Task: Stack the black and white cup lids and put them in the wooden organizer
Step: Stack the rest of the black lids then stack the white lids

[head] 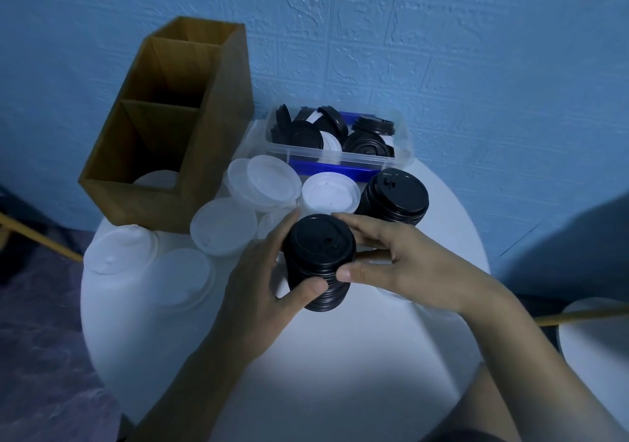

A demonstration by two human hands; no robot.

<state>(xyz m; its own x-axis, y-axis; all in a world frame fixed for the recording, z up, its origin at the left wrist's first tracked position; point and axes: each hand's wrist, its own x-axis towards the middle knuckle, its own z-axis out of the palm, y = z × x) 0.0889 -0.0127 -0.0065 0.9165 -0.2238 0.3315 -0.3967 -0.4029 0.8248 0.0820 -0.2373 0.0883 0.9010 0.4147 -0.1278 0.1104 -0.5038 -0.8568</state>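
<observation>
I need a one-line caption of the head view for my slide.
The left hand and right hand grip a black lid stack near the wooden organizer.

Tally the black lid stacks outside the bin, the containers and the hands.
Black lid stacks: 2, the held stack and the standing stack
Wooden organizer: 1
Clear bin: 1
Hands: 2, left hand, right hand
Total: 6

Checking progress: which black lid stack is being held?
The nearer stack of black plastic cup lids, gripped between left hand and right hand; the farther black lid stack stands untouched.
</observation>
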